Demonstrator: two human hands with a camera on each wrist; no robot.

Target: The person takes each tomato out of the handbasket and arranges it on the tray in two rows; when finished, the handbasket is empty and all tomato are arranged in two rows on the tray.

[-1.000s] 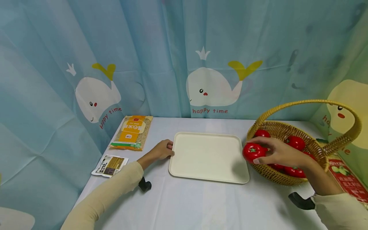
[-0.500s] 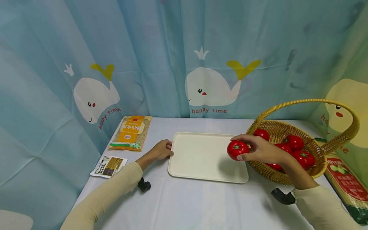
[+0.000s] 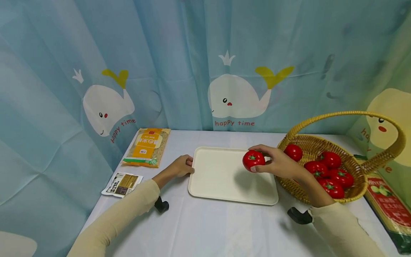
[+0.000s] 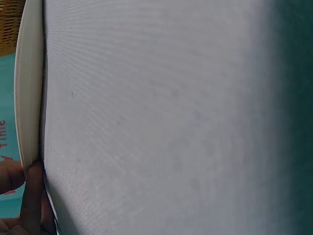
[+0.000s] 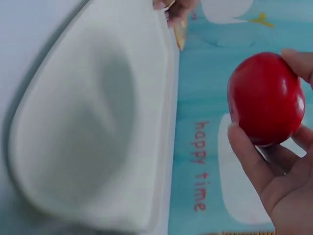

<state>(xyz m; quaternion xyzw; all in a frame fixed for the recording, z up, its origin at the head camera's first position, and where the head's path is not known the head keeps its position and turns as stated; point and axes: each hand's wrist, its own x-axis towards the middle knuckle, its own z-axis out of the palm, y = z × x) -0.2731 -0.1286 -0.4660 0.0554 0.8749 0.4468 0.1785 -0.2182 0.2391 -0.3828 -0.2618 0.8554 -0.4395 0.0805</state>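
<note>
Over the right part of the cream tray (image 3: pixel 218 178), my right hand (image 3: pixel 276 162) holds a red tomato (image 3: pixel 253 160) between thumb and fingers. In the right wrist view the tomato (image 5: pixel 264 98) hangs clear of the tray, whose surface carries a shadow. My left hand (image 3: pixel 182 166) pinches the tray's left edge; in the left wrist view thumb and finger close on the rim (image 4: pixel 29 98). At the right stands a wicker basket (image 3: pixel 363 178) with a tall arched handle. Several red tomatoes (image 3: pixel 330 159) lie in it.
A bag of grain (image 3: pixel 147 148) with an orange label lies at the back left. In front of it is a small white packet (image 3: pixel 123 185). A red and green bag (image 3: pixel 390 203) lies right of the basket. A printed curtain (image 3: pixel 179 71) hangs behind the table.
My right hand has carried the tomato leftward from the basket's edge to over the tray, uncovering more tomatoes in the basket. The left hand has stayed at the tray's edge.
</note>
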